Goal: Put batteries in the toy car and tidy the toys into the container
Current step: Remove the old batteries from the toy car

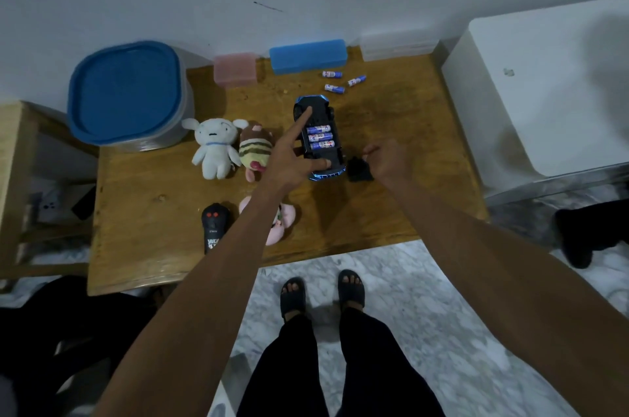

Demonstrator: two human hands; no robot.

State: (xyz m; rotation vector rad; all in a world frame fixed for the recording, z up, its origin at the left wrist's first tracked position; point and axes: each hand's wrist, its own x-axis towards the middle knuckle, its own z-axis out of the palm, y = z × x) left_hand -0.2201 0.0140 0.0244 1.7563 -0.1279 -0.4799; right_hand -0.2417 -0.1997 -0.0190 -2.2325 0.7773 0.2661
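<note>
The blue toy car (335,163) lies upside down on the wooden table (153,212), its battery bay open with three batteries (320,136) inside. My left hand (292,158) rests on the car, index finger stretched to its far end and thumb on its near end. To the right, my right hand (386,161) hovers with loosely curled fingers beside the black battery cover (359,168); whether it touches the cover I cannot tell. Three loose batteries (340,80) lie beyond the car. The container with a blue lid (126,93) stands at the table's back left.
A white plush (214,147), a striped plush (255,149), a pink plush (284,222) and a black remote control (212,227) lie left of the car. A pink box (235,69) and blue case (308,55) sit against the wall. A white appliance (544,93) stands right.
</note>
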